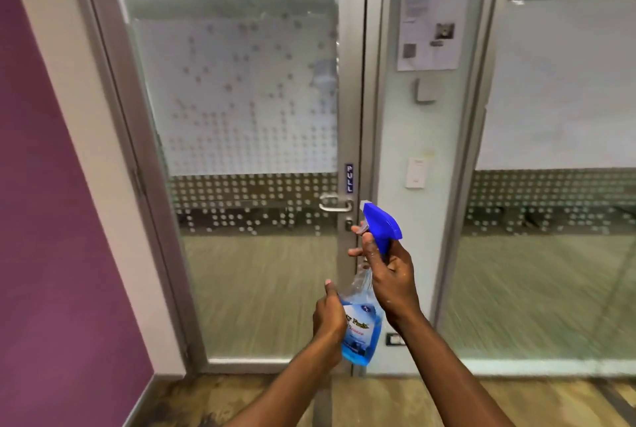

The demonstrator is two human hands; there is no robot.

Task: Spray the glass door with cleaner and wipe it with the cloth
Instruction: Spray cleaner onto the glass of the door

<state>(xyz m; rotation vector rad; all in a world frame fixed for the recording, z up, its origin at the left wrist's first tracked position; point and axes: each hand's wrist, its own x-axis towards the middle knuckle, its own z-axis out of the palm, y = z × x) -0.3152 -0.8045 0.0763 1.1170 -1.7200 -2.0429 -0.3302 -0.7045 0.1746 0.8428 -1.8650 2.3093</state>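
Note:
The glass door (241,110) fills the middle of the view, frosted with a dot pattern and set in a metal frame, with a lever handle (335,203) and a "PULL" label at its right edge. In front of it I hold a clear spray bottle (361,326) of blue cleaner with a blue trigger head. My left hand (328,320) grips the bottle's body. My right hand (390,275) wraps the neck just under the trigger head, a finger near the trigger. The nozzle points left toward the door. No cloth is in view.
A purple wall (51,220) stands at the left. Right of the door is a narrow panel with a paper notice (432,17), a small wall device (425,91) and a switch (416,173), then another glass pane (557,185). Wood-look floor lies below.

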